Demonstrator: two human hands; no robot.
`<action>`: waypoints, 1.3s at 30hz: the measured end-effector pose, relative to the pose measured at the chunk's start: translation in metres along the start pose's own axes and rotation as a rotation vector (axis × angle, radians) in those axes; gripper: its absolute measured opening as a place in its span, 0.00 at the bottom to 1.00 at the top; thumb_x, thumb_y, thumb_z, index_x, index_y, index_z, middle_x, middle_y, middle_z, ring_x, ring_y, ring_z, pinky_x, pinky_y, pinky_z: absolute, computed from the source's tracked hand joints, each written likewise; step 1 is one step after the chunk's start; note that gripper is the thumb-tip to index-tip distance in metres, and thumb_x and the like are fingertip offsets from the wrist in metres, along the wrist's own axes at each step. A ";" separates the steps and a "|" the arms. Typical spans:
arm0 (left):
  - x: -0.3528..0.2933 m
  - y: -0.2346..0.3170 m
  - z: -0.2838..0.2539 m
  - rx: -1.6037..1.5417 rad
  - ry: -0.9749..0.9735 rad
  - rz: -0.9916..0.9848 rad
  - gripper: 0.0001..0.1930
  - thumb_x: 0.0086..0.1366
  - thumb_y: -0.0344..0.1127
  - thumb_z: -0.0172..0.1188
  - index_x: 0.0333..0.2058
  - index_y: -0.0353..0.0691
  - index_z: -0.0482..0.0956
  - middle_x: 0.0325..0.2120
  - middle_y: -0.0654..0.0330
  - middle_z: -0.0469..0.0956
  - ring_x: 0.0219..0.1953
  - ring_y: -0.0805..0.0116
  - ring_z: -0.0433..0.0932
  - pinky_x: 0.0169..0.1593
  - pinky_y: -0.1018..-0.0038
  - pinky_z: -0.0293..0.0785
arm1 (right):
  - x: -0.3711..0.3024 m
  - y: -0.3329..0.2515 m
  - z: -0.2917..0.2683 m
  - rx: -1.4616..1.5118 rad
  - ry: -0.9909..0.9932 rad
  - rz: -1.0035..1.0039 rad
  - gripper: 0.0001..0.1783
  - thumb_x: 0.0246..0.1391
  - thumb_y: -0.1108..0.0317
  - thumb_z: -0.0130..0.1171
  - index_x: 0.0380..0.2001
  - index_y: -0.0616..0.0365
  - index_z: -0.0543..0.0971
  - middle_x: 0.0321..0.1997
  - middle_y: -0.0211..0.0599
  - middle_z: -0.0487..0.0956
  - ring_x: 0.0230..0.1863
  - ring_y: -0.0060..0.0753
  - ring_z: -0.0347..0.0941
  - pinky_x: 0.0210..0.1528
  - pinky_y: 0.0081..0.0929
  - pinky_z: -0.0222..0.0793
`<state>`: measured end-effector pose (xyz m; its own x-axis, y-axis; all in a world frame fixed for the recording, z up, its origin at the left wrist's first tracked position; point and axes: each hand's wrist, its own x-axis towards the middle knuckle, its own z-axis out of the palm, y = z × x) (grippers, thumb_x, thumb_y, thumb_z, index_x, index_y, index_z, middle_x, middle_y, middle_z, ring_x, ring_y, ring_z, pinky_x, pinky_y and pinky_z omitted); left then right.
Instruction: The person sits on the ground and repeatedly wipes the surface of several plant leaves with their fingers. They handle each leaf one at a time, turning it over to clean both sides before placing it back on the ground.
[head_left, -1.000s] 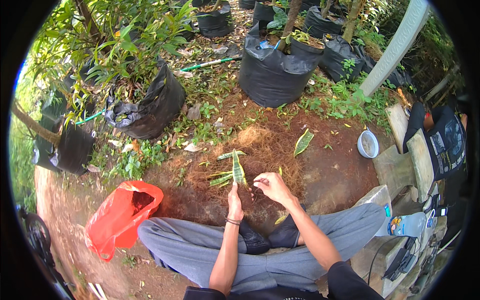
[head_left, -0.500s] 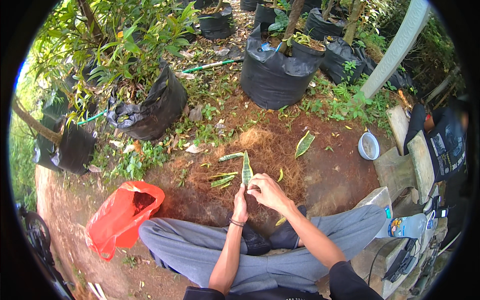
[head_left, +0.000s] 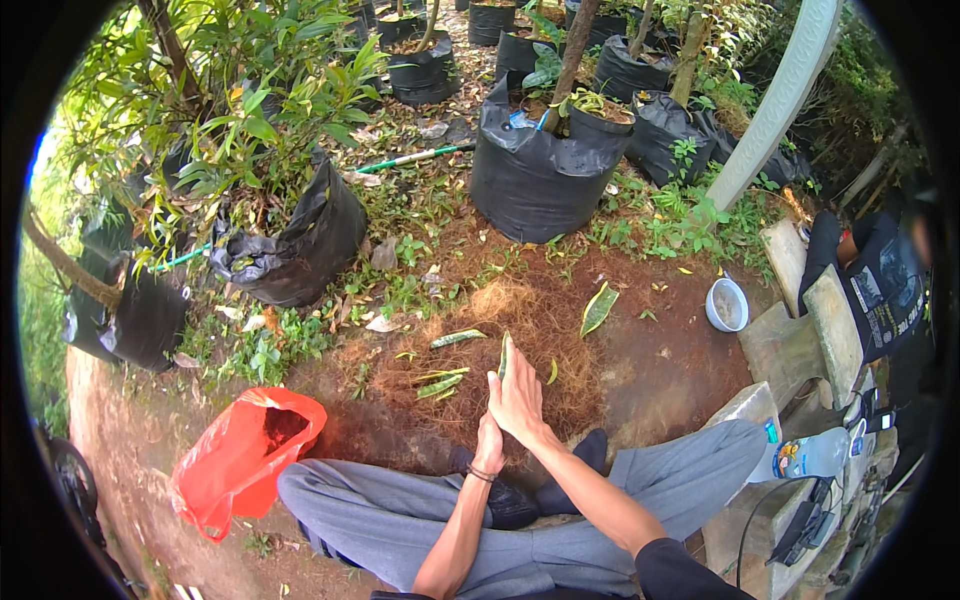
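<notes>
A green snake plant leaf with a pale edge (head_left: pixel 504 352) stands upright between my hands, mostly covered by my fingers. My left hand (head_left: pixel 488 440) is closed round its lower part, with a dark band at the wrist. Over the leaf lies my right hand (head_left: pixel 519 402), its straight fingers held together and pressed along it; the thumb is hidden. Just beyond, on brown fibre (head_left: pixel 505 300), rest a cut leaf piece (head_left: pixel 458 339) and several more pieces (head_left: pixel 440 384). Farther right is a wider yellow-edged piece (head_left: pixel 599 309).
A red plastic bag (head_left: pixel 235 455) with dark stuff inside sits by my left knee. Black grow bags (head_left: pixel 545 180) with plants line the far side. To the right are a pale bowl (head_left: pixel 727 305), a concrete seat (head_left: pixel 785 350), a water bottle (head_left: pixel 815 455) and a seated person (head_left: pixel 875 280).
My right hand has gone from a bent-finger pinch near the leaf's base to lying straight along it, covering most of it. The view has shifted slightly.
</notes>
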<state>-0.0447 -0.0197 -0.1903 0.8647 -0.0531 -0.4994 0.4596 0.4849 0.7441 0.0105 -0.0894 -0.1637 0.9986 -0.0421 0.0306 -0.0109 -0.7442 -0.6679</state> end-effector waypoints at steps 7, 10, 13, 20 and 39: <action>0.003 0.007 -0.004 -0.034 0.075 0.015 0.26 0.72 0.53 0.35 0.51 0.36 0.70 0.43 0.57 0.76 0.43 0.67 0.76 0.47 0.72 0.73 | -0.003 0.000 -0.009 0.144 0.079 -0.074 0.44 0.59 0.47 0.46 0.67 0.61 0.42 0.66 0.60 0.53 0.66 0.58 0.52 0.63 0.53 0.49; 0.013 0.018 -0.022 -0.246 0.179 -0.091 0.26 0.70 0.56 0.37 0.36 0.38 0.73 0.22 0.59 0.77 0.20 0.67 0.76 0.24 0.72 0.75 | -0.006 0.019 -0.012 0.440 0.246 -0.032 0.42 0.54 0.50 0.56 0.63 0.63 0.53 0.60 0.54 0.60 0.60 0.48 0.58 0.60 0.42 0.54; 0.018 0.025 -0.038 -0.352 0.210 -0.040 0.27 0.69 0.58 0.38 0.38 0.37 0.73 0.25 0.57 0.78 0.24 0.65 0.78 0.26 0.71 0.76 | -0.020 0.051 -0.006 0.513 0.152 0.141 0.10 0.49 0.71 0.60 0.35 0.62 0.75 0.28 0.36 0.75 0.27 0.31 0.70 0.30 0.28 0.68; 0.018 0.020 -0.035 -0.310 0.177 0.032 0.26 0.68 0.58 0.41 0.38 0.37 0.72 0.26 0.55 0.77 0.24 0.63 0.77 0.27 0.69 0.76 | -0.071 0.083 0.059 0.127 -0.434 0.057 0.21 0.47 0.70 0.58 0.45 0.67 0.71 0.44 0.60 0.73 0.48 0.59 0.70 0.48 0.44 0.69; 0.022 0.011 -0.036 -0.288 0.175 0.003 0.26 0.68 0.57 0.42 0.37 0.37 0.72 0.26 0.55 0.77 0.24 0.63 0.77 0.28 0.69 0.76 | -0.069 0.057 0.074 0.088 -0.301 0.181 0.20 0.47 0.71 0.57 0.44 0.61 0.67 0.47 0.54 0.69 0.49 0.61 0.69 0.46 0.49 0.69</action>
<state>-0.0282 0.0156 -0.2090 0.8067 0.0874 -0.5845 0.3592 0.7129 0.6023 -0.0553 -0.0801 -0.2590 0.9513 0.0401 -0.3057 -0.1977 -0.6817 -0.7044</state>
